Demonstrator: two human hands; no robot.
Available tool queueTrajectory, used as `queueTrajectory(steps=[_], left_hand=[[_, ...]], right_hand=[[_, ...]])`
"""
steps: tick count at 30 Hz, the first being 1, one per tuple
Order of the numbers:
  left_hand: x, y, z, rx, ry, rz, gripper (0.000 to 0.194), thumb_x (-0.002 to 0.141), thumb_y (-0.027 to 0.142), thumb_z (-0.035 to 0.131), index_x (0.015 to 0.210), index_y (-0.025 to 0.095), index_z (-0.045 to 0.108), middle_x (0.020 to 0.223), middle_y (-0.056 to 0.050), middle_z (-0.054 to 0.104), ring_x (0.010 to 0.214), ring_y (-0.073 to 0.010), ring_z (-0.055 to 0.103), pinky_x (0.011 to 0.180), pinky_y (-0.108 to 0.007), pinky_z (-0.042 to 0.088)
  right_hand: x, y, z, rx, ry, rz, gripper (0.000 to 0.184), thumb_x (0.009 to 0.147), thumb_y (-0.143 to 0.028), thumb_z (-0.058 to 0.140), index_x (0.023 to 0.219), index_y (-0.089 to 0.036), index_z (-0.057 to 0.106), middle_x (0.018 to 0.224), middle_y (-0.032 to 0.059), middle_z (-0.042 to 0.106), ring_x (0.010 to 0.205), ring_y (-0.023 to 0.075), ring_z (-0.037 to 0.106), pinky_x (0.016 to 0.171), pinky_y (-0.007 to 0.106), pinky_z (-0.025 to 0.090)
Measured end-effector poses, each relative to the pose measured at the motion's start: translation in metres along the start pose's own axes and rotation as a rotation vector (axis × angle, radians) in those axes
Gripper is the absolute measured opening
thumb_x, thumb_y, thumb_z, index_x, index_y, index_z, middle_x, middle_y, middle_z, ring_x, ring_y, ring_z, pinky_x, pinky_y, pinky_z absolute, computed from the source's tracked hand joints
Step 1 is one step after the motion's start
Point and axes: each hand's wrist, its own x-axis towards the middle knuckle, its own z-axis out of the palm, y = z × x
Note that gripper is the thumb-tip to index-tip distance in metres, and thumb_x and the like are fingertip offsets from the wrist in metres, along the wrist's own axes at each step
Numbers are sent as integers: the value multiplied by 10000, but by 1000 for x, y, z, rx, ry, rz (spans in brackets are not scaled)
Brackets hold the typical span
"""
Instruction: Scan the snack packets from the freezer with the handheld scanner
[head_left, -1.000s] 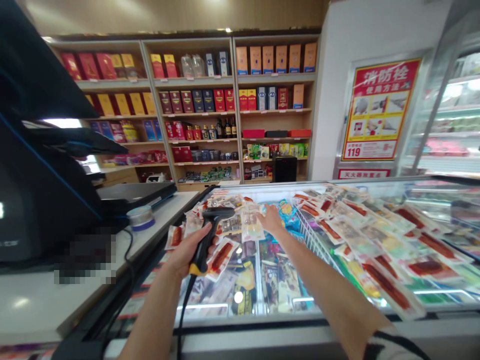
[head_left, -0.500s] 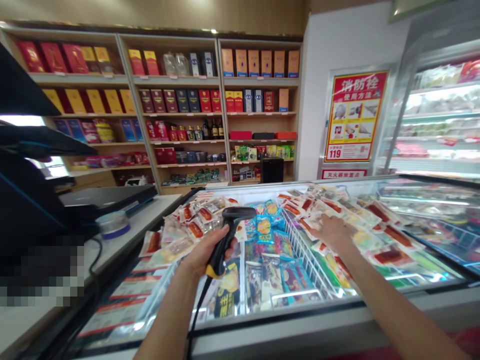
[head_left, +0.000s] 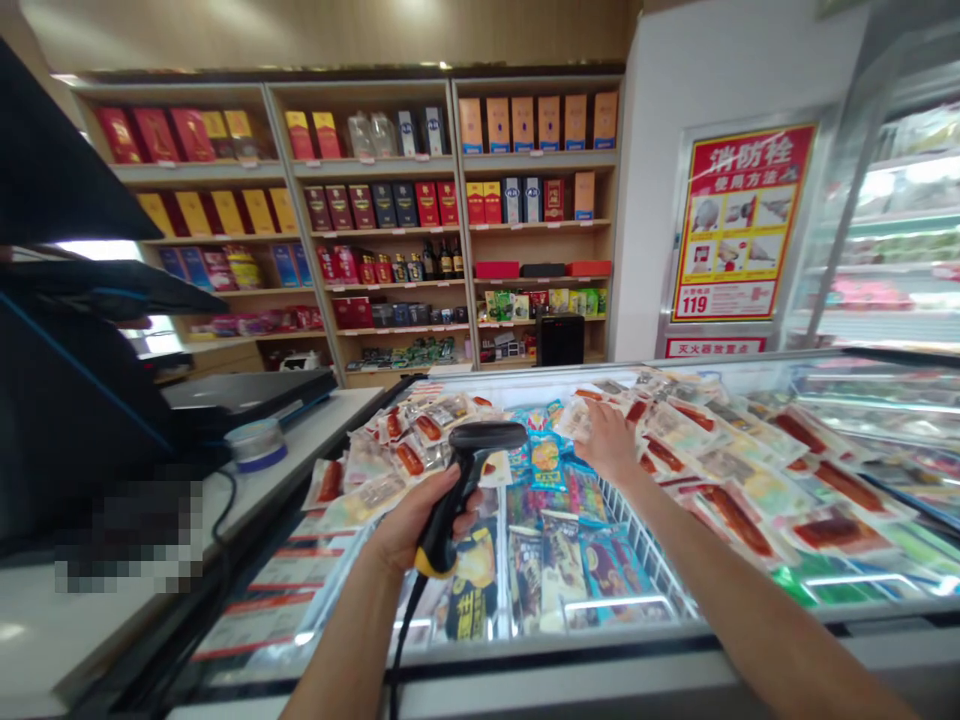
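Observation:
My left hand [head_left: 412,520] is wrapped round the handle of a black and yellow barcode scanner [head_left: 487,437], its cable hanging toward me. Over the freezer's middle, my right hand [head_left: 609,448] has its fingers closed on a whitish clear food packet [head_left: 576,418]; the packet's contents are hard to make out. Beside that hand, a pile of sealed sausage packets [head_left: 731,520] spreads over the right part of the freezer. Left of the scanner lies a smaller pile of sausage packets [head_left: 409,460]. Blue snack packets [head_left: 546,458] sit in the middle, under the right hand.
White wire dividers [head_left: 651,550] separate the ice-cream packets [head_left: 559,565] inside the chest freezer [head_left: 600,650]. On the left counter [head_left: 315,420] stand a black monitor [head_left: 67,400] and a round tape-like container [head_left: 256,445]. Shelves [head_left: 390,170] of boxes line the back wall.
My right hand has moved left from the right pile toward the middle, with a packet now in its fingers. The scanner stays in my left hand. The view has shifted slightly.

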Motion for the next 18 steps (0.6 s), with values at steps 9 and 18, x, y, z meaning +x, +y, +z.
queueTrajectory(steps=[9,18], left_hand=[[1,-4,2,-32,-124,12,360,735,399,446,963,126,499,644,-12,435,448,-48,395,412,-182,262],[7,0,5,-118,-62,-61,338,743,399,442,930,127,518,631,-10,445,452,-44,383,409,-163,248]], right_hand=[[-3,-2,10,40,15,-73,655,588,-270,526,1195,-159,309,1115,99,424,1019,252,331,821,356,251],[-9,-8,13,48,29,-110,628,607,-261,497,1192,-130,307,1124,111,406,1036,249,326,863,350,244]])
